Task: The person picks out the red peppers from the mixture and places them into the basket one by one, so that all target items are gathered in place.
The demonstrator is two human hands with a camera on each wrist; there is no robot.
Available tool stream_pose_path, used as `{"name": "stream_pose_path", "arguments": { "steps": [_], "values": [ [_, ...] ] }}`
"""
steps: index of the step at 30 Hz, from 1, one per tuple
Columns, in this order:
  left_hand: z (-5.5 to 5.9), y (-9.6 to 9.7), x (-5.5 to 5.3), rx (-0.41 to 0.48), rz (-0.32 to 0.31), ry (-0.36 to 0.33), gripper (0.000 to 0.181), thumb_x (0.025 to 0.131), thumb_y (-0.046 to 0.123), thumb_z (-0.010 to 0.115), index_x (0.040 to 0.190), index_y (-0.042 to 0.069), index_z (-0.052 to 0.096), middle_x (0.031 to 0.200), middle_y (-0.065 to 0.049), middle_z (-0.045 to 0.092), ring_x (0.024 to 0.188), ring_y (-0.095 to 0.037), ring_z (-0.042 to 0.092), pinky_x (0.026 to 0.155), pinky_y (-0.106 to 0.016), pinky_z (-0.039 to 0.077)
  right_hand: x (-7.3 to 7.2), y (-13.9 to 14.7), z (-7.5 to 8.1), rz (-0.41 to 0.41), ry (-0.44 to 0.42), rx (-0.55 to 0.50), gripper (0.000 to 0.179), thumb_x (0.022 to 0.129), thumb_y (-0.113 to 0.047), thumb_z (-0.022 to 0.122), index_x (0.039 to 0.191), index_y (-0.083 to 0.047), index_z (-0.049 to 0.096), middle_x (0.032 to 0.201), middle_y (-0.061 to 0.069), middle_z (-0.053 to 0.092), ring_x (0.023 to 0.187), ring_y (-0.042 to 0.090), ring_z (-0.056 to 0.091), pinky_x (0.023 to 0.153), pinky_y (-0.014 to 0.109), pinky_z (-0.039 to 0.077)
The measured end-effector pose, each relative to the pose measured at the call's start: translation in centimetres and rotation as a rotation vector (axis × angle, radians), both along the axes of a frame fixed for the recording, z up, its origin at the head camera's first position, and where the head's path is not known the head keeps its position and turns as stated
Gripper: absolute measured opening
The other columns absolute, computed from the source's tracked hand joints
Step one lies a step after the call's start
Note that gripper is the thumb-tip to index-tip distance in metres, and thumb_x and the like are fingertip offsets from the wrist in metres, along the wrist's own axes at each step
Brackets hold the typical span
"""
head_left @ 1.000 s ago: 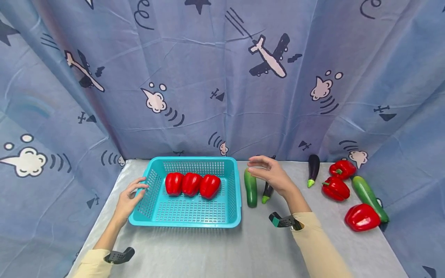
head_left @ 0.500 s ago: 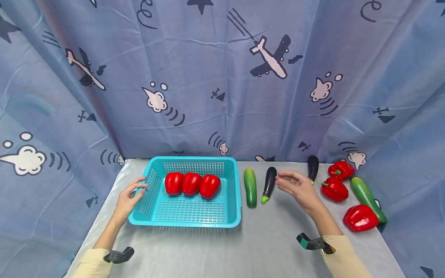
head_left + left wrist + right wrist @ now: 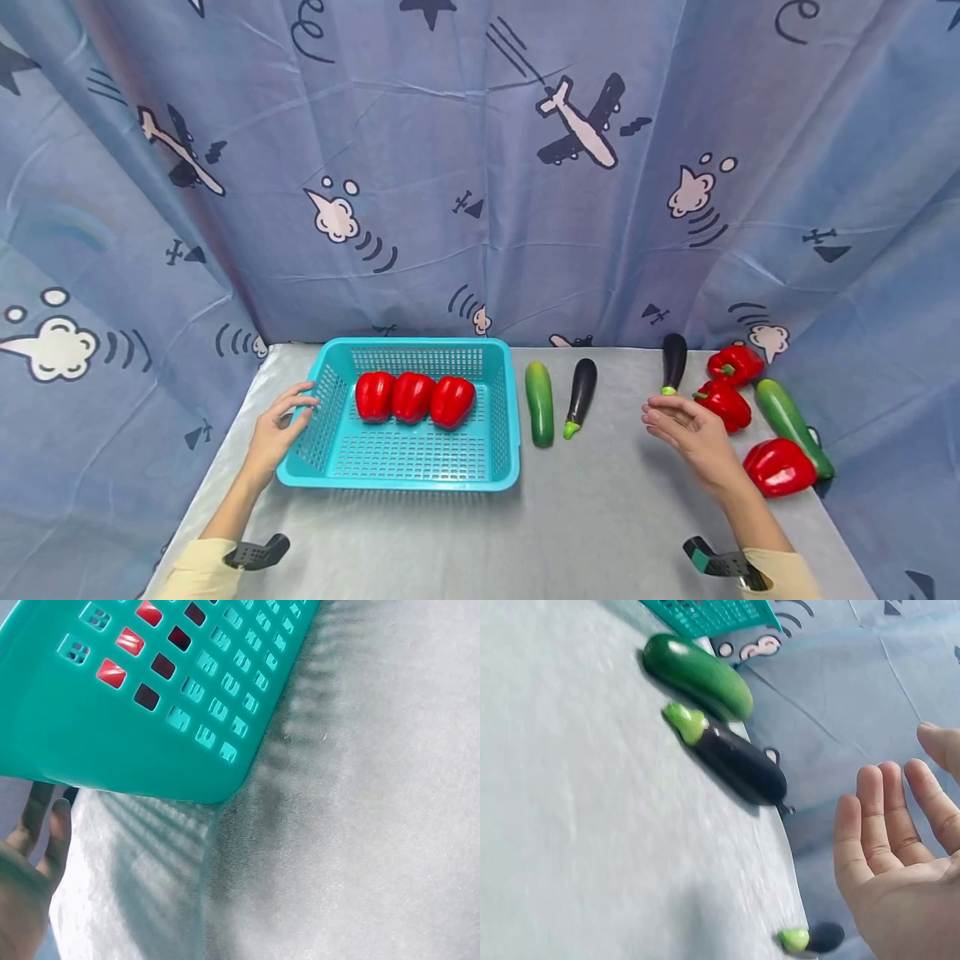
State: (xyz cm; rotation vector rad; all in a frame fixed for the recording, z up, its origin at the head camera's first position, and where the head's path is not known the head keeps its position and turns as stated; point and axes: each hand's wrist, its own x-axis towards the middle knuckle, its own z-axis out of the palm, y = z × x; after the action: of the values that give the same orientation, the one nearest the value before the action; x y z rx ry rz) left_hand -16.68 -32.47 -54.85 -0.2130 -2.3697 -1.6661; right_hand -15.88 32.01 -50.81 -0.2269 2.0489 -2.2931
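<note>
A turquoise plastic basket (image 3: 397, 485) stands on the table with three red bell peppers (image 3: 412, 397) in a row inside. My left hand (image 3: 272, 437) is at its left side, fingertips right at the rim and the thumb apart from it. In the left wrist view the fingers (image 3: 34, 817) show just beyond the basket's edge. My right hand (image 3: 693, 437) is above the table on the right, holding nothing, its fingers extended in the right wrist view. It is nearest to an eggplant (image 3: 673, 362) and a red bell pepper (image 3: 723, 407), which it partly overlaps in the head view.
Right of the basket lie a zucchini (image 3: 540, 404) and another eggplant (image 3: 581, 396). At the right edge are a second zucchini (image 3: 791, 425) and two more red bell peppers, one at the back (image 3: 737, 365) and one in front (image 3: 778, 468). A patterned curtain (image 3: 480, 167) hangs behind.
My right hand has moved from above the zucchini and eggplant beside the basket to the right, uncovering that eggplant. The left hand and the basket have stayed in place.
</note>
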Motion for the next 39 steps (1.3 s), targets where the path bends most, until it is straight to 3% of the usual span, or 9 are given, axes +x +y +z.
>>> {"name": "stream_pose_path", "arguments": {
  "steps": [4, 9, 15, 20, 28, 33, 39],
  "values": [
    [-0.1, 0.0, 0.0, -0.009, 0.005, -0.001, 0.020, 0.101, 0.004, 0.062, 0.118, -0.006, 0.067, 0.148, -0.018, 0.048, 0.140, -0.023, 0.038, 0.109, -0.046, 0.034, 0.5, 1.9, -0.1, -0.030, -0.011, -0.002, 0.025, 0.102, 0.003, 0.058, 0.126, 0.001, 0.061, 0.113, 0.004, 0.071, 0.102, 0.015, 0.070, 0.088, 0.032, 0.053],
    [-0.2, -0.1, 0.0, -0.010, 0.005, 0.005, 0.020, 0.101, 0.004, 0.063, 0.118, -0.006, 0.067, 0.147, -0.018, 0.048, 0.140, -0.020, 0.039, 0.102, -0.022, 0.036, 1.4, 4.5, -0.1, -0.099, -0.059, 0.035, 0.024, 0.101, -0.002, 0.062, 0.125, -0.007, 0.064, 0.112, 0.000, 0.071, 0.099, 0.012, 0.070, 0.084, 0.027, 0.054],
    [-0.3, -0.2, -0.1, -0.013, 0.009, 0.005, 0.020, 0.102, 0.004, 0.062, 0.118, -0.006, 0.067, 0.148, -0.018, 0.048, 0.139, -0.015, 0.038, 0.104, -0.023, 0.035, 2.4, 7.7, 0.1, -0.183, -0.030, 0.043, 0.024, 0.099, 0.000, 0.065, 0.122, -0.006, 0.065, 0.110, -0.003, 0.073, 0.094, 0.010, 0.072, 0.078, 0.025, 0.056],
    [-0.2, 0.0, 0.0, 0.008, -0.005, 0.016, 0.020, 0.102, 0.002, 0.062, 0.118, -0.007, 0.066, 0.147, -0.020, 0.048, 0.138, -0.015, 0.040, 0.097, -0.019, 0.041, 3.3, 10.3, 0.2, -0.223, -0.007, 0.027, 0.026, 0.097, 0.005, 0.065, 0.119, -0.008, 0.069, 0.108, -0.003, 0.073, 0.092, 0.009, 0.072, 0.076, 0.025, 0.056],
    [0.1, 0.2, 0.1, 0.017, -0.005, 0.017, 0.021, 0.101, 0.002, 0.062, 0.119, -0.008, 0.066, 0.148, -0.020, 0.047, 0.139, -0.027, 0.039, 0.093, -0.018, 0.043, 4.8, 12.9, 0.3, -0.380, -0.100, 0.156, 0.025, 0.093, -0.005, 0.075, 0.115, -0.017, 0.073, 0.100, -0.013, 0.074, 0.088, -0.001, 0.068, 0.069, 0.018, 0.055],
    [-0.2, 0.0, 0.0, 0.004, 0.000, 0.009, 0.022, 0.101, 0.001, 0.062, 0.120, -0.008, 0.065, 0.148, -0.021, 0.046, 0.140, -0.033, 0.038, 0.095, -0.017, 0.042, 5.0, 14.0, -0.1, -0.467, -0.055, 0.194, 0.024, 0.092, -0.002, 0.075, 0.110, -0.017, 0.074, 0.097, -0.015, 0.072, 0.086, -0.004, 0.067, 0.067, 0.014, 0.053],
    [-0.4, -0.1, 0.0, 0.000, 0.004, 0.007, 0.021, 0.101, 0.000, 0.061, 0.120, -0.010, 0.065, 0.148, -0.022, 0.046, 0.139, -0.026, 0.039, 0.093, -0.016, 0.043, 4.6, 15.0, -0.4, -0.615, -0.015, 0.370, 0.024, 0.093, -0.002, 0.073, 0.113, -0.015, 0.069, 0.095, -0.023, 0.066, 0.083, -0.010, 0.063, 0.067, 0.008, 0.049]
  ]
}}
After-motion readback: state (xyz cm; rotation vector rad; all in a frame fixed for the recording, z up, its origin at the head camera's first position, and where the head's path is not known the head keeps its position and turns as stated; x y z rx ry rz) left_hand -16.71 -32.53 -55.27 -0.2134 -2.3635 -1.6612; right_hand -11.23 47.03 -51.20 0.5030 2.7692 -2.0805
